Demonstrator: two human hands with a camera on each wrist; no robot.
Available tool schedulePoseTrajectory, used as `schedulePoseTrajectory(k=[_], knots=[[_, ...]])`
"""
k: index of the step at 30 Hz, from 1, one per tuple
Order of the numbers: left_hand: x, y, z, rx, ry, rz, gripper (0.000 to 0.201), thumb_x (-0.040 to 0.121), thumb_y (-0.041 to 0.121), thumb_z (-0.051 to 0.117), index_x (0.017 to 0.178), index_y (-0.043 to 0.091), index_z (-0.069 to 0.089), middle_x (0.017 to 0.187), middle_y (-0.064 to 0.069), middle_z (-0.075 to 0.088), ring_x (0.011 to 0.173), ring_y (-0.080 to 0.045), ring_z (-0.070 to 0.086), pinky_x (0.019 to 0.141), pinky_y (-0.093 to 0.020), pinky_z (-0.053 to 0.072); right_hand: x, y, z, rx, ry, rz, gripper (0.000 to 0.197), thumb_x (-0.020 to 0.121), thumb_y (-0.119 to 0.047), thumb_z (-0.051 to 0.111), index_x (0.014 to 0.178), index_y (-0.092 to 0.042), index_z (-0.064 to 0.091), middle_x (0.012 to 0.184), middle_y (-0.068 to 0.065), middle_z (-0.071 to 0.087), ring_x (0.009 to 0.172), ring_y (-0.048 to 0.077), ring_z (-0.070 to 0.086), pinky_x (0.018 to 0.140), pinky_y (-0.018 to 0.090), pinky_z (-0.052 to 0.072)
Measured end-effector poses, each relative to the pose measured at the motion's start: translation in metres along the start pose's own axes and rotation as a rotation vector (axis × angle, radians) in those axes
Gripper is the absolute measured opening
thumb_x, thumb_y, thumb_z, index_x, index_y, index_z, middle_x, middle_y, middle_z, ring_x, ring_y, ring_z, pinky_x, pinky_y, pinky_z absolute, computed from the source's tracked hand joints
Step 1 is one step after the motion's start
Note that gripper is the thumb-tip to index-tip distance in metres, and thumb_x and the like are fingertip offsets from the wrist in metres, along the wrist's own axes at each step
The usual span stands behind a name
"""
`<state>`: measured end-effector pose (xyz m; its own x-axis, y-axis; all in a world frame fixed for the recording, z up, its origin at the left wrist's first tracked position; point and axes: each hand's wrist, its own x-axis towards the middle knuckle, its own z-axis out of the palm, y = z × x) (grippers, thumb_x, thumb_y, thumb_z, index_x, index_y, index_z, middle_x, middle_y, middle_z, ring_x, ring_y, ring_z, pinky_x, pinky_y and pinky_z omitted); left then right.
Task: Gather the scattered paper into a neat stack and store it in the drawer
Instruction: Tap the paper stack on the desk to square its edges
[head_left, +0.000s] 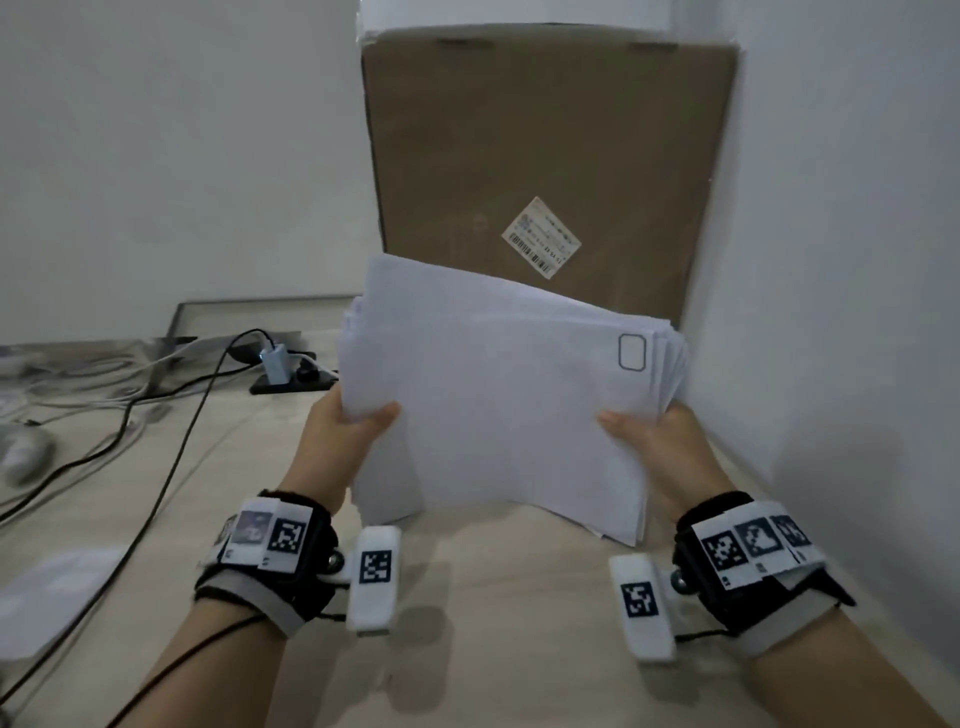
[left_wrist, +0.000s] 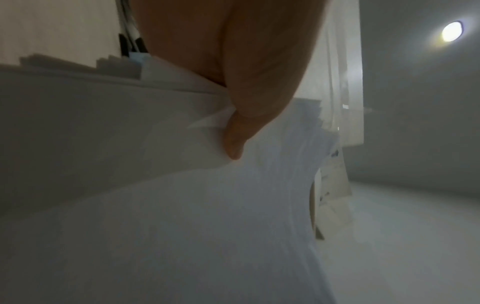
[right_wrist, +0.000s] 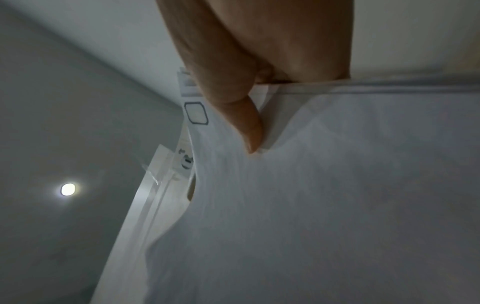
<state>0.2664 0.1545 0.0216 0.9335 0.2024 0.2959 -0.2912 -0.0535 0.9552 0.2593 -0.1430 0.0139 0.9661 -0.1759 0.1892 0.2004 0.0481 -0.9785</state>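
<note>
A stack of white paper (head_left: 498, 395) is held up above the wooden desk (head_left: 493, 649), tilted, its sheets fanned unevenly at the edges. My left hand (head_left: 353, 421) grips its left side with the thumb on top. My right hand (head_left: 644, 431) grips the right side the same way. The top sheet bears a small dark outlined box near its right edge. In the left wrist view my thumb (left_wrist: 259, 115) presses into the paper (left_wrist: 182, 216). The right wrist view shows my right thumb (right_wrist: 241, 115) pinching the paper (right_wrist: 337, 195). No drawer is in view.
A large brown cardboard box (head_left: 545, 171) stands against the wall behind the stack. Black cables (head_left: 171, 431) and a power strip with a plugged charger (head_left: 275, 364) lie at the left. A single white sheet (head_left: 57, 592) lies at the desk's near left. The wall closes the right side.
</note>
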Motion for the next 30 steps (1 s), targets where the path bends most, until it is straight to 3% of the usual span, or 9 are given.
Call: schedulePoseTrajectory(k=[2,5,7,17,20,23,25,27,30], knots=[[0.002,-0.001,-0.005,-0.009,-0.016,0.001,0.042,0.084,0.010,0.071,0.123,0.018,0.058,0.114,0.000,0.069,0.103,-0.022,0.066,0.085,-0.041,0.054,0.000,0.001,-0.003,0.054,-0.036,-0.024,0.029,0.076,-0.017,0.076,0.104,-0.016,0.069,0.103,0.005,0.074,0.096,0.025,0.070,0.090,0.047,0.053],[0.002,0.001,-0.010,-0.003,-0.088,0.051,0.061,0.076,0.025,0.080,0.131,0.023,0.053,0.118,0.005,0.068,0.103,-0.013,0.067,0.083,-0.035,0.055,-0.003,0.003,-0.007,0.079,-0.138,-0.026,0.069,0.054,-0.043,0.086,0.115,-0.019,0.065,0.109,0.001,0.072,0.100,0.022,0.069,0.088,0.042,0.053],[0.002,-0.001,-0.011,-0.009,-0.111,0.053,0.074,0.068,0.035,0.082,0.133,0.024,0.050,0.120,0.005,0.067,0.106,-0.012,0.066,0.084,-0.035,0.055,-0.004,0.006,-0.010,0.103,-0.161,-0.026,0.082,0.046,-0.048,0.088,0.119,-0.020,0.062,0.111,0.000,0.072,0.101,0.021,0.069,0.088,0.041,0.052],[0.000,-0.012,-0.031,0.021,-0.192,-0.032,0.081,0.067,0.050,0.077,0.138,0.028,0.045,0.126,0.003,0.062,0.116,-0.017,0.060,0.089,-0.033,0.052,-0.008,0.011,-0.012,0.177,-0.208,-0.061,0.095,0.043,-0.047,0.091,0.126,-0.018,0.055,0.116,0.003,0.069,0.104,0.023,0.067,0.089,0.042,0.051],[-0.006,-0.025,-0.024,0.062,-0.259,-0.130,0.104,0.061,0.050,0.083,0.145,0.026,0.027,0.129,0.011,0.053,0.114,-0.007,0.055,0.083,-0.023,0.048,-0.008,0.011,-0.010,0.186,-0.189,-0.080,0.098,0.041,-0.048,0.092,0.126,-0.015,0.055,0.116,0.004,0.069,0.104,0.025,0.067,0.087,0.041,0.053],[-0.007,-0.036,-0.028,0.038,-0.345,-0.288,0.127,0.040,0.057,0.089,0.142,0.027,0.020,0.132,0.007,0.051,0.117,-0.010,0.055,0.089,-0.026,0.048,-0.008,0.012,-0.010,0.182,-0.181,-0.090,0.099,0.035,-0.050,0.092,0.121,-0.015,0.059,0.112,0.003,0.071,0.099,0.023,0.069,0.079,0.034,0.058],[-0.007,-0.036,-0.033,0.047,-0.353,-0.368,0.113,0.049,0.053,0.087,0.138,0.017,0.028,0.129,0.000,0.054,0.114,-0.015,0.057,0.088,-0.028,0.049,-0.007,0.013,-0.010,0.167,-0.188,-0.083,0.098,0.033,-0.051,0.092,0.119,-0.018,0.061,0.111,0.002,0.071,0.098,0.022,0.070,0.078,0.033,0.058],[-0.003,-0.033,-0.034,0.058,-0.291,-0.353,0.077,0.074,0.041,0.076,0.133,0.007,0.040,0.126,-0.006,0.059,0.110,-0.018,0.060,0.088,-0.030,0.049,-0.004,0.016,-0.010,0.157,-0.181,-0.072,0.099,0.030,-0.053,0.091,0.118,-0.018,0.062,0.111,0.002,0.072,0.098,0.022,0.070,0.076,0.032,0.058],[0.001,-0.023,-0.028,-0.040,-0.166,-0.181,0.072,0.068,0.043,0.080,0.125,0.008,0.053,0.123,-0.007,0.066,0.107,-0.020,0.066,0.089,-0.035,0.052,-0.001,0.020,-0.011,0.175,-0.177,-0.071,0.101,0.031,-0.054,0.091,0.119,-0.015,0.061,0.110,0.004,0.072,0.098,0.023,0.070,0.071,0.027,0.058]])
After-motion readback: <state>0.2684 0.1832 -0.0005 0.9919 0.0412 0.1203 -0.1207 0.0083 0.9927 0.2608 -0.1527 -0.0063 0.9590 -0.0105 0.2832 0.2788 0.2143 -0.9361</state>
